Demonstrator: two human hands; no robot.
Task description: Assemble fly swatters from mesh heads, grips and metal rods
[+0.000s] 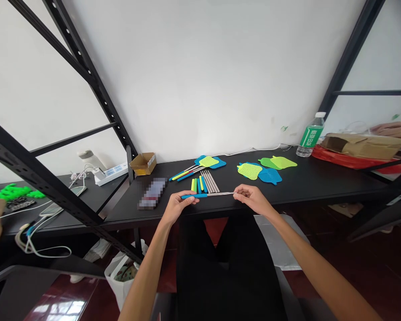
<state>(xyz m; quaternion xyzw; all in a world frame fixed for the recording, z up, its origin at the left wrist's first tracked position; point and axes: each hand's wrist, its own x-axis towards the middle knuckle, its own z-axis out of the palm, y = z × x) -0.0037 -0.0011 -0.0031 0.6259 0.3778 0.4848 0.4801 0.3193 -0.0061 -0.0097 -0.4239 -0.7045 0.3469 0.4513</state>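
Level above the table's front edge lies a fly swatter handle (212,194), a thin metal rod with a blue grip. My left hand (181,203) is closed around the blue grip. At the other end, my right hand (249,197) pinches the rod's tip. Just beyond my left hand are short yellow, green and blue grips (198,184) and several bare metal rods (210,181), side by side. Behind them sit fly swatters (208,161) with blue and yellow heads. Loose yellow swatter heads (249,171), blue ones (270,175) and green ones (265,163) lie farther right.
A phone (153,193) and a small open cardboard box (143,163) are on the table's left. A water bottle (311,135) stands at the back right, beside a red bag (350,160). Black shelf posts (96,84) rise on both sides. Other people's hands (394,129) show at the edges.
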